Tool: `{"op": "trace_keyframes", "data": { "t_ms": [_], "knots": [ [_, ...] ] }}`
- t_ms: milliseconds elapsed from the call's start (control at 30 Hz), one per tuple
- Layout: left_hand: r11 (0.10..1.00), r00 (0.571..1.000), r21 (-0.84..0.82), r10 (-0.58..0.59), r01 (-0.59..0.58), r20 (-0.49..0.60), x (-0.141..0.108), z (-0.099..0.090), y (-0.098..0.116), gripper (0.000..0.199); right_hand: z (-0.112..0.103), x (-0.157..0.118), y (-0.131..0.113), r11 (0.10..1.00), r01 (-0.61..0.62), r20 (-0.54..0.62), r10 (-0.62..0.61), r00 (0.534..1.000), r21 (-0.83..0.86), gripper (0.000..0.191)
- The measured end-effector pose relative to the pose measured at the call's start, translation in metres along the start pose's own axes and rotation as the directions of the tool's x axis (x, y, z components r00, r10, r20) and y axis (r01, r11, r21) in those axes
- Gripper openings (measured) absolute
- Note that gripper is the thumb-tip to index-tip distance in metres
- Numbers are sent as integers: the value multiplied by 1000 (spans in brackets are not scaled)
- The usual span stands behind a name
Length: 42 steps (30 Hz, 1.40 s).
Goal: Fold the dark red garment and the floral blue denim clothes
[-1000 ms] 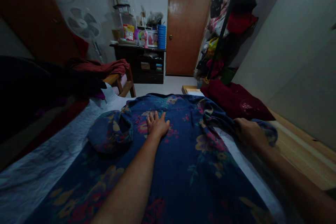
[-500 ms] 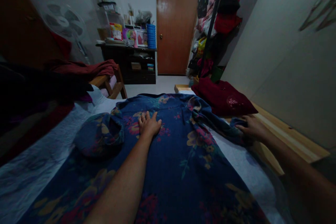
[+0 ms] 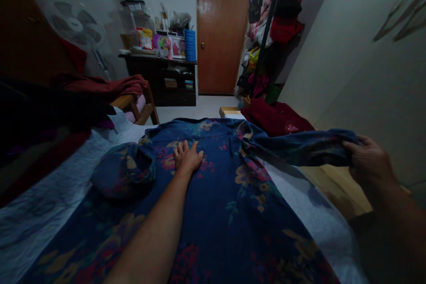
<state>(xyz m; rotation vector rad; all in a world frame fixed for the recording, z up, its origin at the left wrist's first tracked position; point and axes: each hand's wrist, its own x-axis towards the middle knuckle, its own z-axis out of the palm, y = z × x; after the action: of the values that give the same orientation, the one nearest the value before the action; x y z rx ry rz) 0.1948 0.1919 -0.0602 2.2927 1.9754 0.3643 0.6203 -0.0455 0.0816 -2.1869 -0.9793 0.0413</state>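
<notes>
A dark blue floral shirt [image 3: 213,186] lies spread out in front of me, its collar end away from me. My left hand [image 3: 188,158] rests flat on its upper part with the fingers apart. Off to the right, my right hand [image 3: 371,159] grips the end of one sleeve [image 3: 299,147] and holds it stretched out sideways, raised off the surface. The other sleeve [image 3: 124,171] is bunched up on the left side of the shirt. The fingertips of my right hand are partly hidden by the sleeve cloth.
Under the shirt is a whitish cloth [image 3: 299,199] over a wooden board [image 3: 339,186]. A folded maroon garment [image 3: 276,117] lies beyond the right sleeve. Dark clothes [image 3: 49,115] are heaped at left near a wooden chair [image 3: 151,106]. A fan [image 3: 75,24], black shelf [image 3: 149,80] and door [image 3: 216,31] stand behind.
My right hand has moved right and toward me, pulling the sleeve from a slack, drooping position to a taut, raised one. My left hand stays in place on the shirt.
</notes>
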Motion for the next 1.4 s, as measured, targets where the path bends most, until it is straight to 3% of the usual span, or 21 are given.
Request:
{"op": "trace_keyframes", "data": {
  "t_ms": [33, 133, 200, 267, 333, 400, 467, 533, 567, 633, 667, 700, 800, 867, 1000, 1200, 1400],
  "knots": [
    [1000, 1000, -1, 2, -2, -3, 0, 0, 0, 59, -4, 0, 3, 999, -43, -110, 45, 993, 20, 59],
    [1000, 1000, -12, 4, -4, -4, -1, -1, 0, 60, -11, -4, 11, 993, -115, -434, 91, 896, -29, 55],
    [1000, 1000, -24, 2, -2, -2, -2, -2, 1, 60, -6, -10, 7, 972, -133, -491, 21, 871, -195, 55],
    [999, 1000, -33, 2, -2, -2, -2, -2, 1, 59, 9, -19, -8, 940, -79, -471, -93, 877, -332, 60],
    [999, 1000, -36, 1, -1, -3, -2, -2, 1, 59, 35, -30, -36, 909, 138, -331, -280, 901, -393, 56],
    [999, 1000, -32, -5, 5, -2, -1, -1, 1, 59, 68, -46, -74, 844, 379, -188, -472, 861, -381, 49],
    [1000, 1000, -27, -8, 8, -4, -1, -1, 1, 59, 107, -64, -115, 745, 608, 46, -622, 782, -273, 48],
    [1000, 1000, -25, -6, 6, -10, -1, 0, 1, 59, 149, -83, -153, 677, 725, 296, -672, 679, -128, 53],
    [1000, 1000, -25, -4, 4, -15, -1, 0, 1, 59, 170, -92, -168, 664, 744, 420, -654, 629, -81, 57],
    [1000, 1000, -29, -4, 3, -21, -1, 0, 1, 59, 209, -106, -193, 697, 715, 609, -545, 576, -52, 62],
    [999, 1000, -32, -6, 6, -21, -1, 0, 1, 59, 226, -111, -201, 733, 678, 655, -481, 582, -65, 64],
    [999, 1000, -36, -7, 6, -21, -1, 1, 1, 59, 242, -114, -207, 780, 617, 663, -407, 628, -104, 66],
    [999, 1000, -49, -7, 6, -14, 0, 3, 0, 60, 273, -117, -210, 865, 464, 567, -288, 772, -193, 71],
    [998, 1000, -57, -9, 8, -13, 0, 4, 0, 60, 284, -114, -203, 880, 419, 505, -264, 822, -222, 71],
    [998, 1000, -61, -15, 14, -16, 0, 4, 0, 60, 293, -109, -187, 867, 429, 495, -265, 828, -255, 69],
    [996, 1000, -84, -8, 7, -14, -2, 0, 1, 60, 308, -100, -190, 883, 385, 442, -242, 864, -269, 65],
    [996, 1000, -93, -14, 13, -9, -3, -1, 1, 59, 318, -80, -181, 852, 495, 475, -369, 799, -171, 55]
  ]
}}
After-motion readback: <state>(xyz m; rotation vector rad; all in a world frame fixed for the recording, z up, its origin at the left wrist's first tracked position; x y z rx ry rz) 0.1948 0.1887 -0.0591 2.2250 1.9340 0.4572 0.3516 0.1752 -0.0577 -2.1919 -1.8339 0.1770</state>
